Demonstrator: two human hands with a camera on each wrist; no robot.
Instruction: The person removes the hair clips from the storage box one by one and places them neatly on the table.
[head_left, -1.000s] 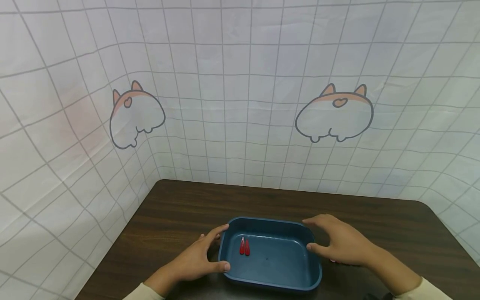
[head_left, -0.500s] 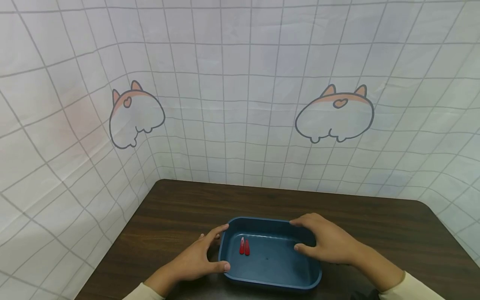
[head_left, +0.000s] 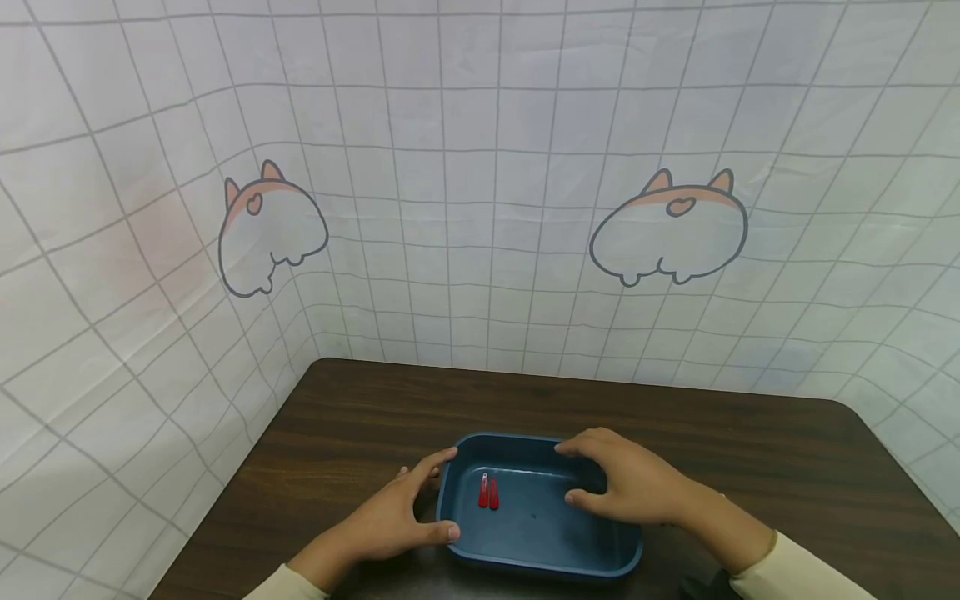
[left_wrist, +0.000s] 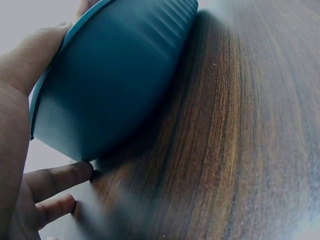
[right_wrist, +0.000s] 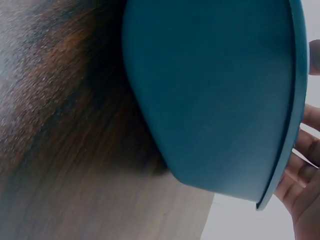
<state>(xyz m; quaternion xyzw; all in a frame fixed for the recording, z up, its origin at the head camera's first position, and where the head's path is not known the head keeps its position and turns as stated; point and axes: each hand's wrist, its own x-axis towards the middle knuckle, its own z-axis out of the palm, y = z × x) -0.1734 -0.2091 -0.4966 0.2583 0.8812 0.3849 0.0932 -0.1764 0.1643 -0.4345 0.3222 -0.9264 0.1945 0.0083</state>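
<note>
A blue plastic basin (head_left: 547,542) stands on the dark wooden table. Two red hair clips (head_left: 488,492) lie side by side on its floor, toward the left. My left hand (head_left: 386,521) rests against the basin's left end, thumb at the front corner of the rim and index finger at the back corner. From the left wrist, its lower fingers (left_wrist: 60,180) look straight beside the basin's wall. My right hand (head_left: 633,479) is over the basin's right part, thumb and index finger spread apart. In the right wrist view its fingers (right_wrist: 305,145) appear beyond the rim, with nothing visible in them.
The wooden table (head_left: 360,417) reaches back to a white gridded cloth (head_left: 472,250) printed with cartoon animals. A dark object (head_left: 705,587), too unclear to name, shows beside the right sleeve at the lower edge.
My right hand has moved left, from the basin's right edge to above its inside. The left hand, the basin and the clips have stayed in place.
</note>
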